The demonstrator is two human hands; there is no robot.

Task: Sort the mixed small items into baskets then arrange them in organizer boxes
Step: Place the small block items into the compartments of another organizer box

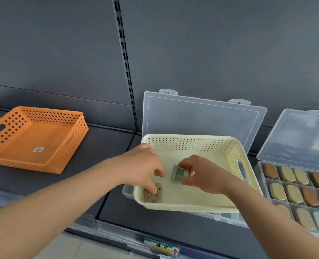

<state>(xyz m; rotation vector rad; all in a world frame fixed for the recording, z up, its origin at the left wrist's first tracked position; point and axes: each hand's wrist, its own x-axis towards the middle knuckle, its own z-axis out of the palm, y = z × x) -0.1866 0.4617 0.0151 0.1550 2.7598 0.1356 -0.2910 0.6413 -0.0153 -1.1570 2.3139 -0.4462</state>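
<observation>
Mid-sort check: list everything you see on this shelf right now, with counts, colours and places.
orange basket: 1, orange, left on the shelf, holding only a white sticker
cream basket: 1, cream, resting on the middle box
middle box: 1, see-through, lid open against the back panel
right box: 1, see-through, lid open, at the right edge
oval pieces: many, brown, tan and pale green, in the right box's compartments
grey-green piece: 1, inside the cream basket
brown piece: 1, cream basket's near-left corner
shelf label: 1, green and yellow with a red arrow, front edge
left hand: fingertips on the brown piece
right hand: pinches the grey-green piece
</observation>
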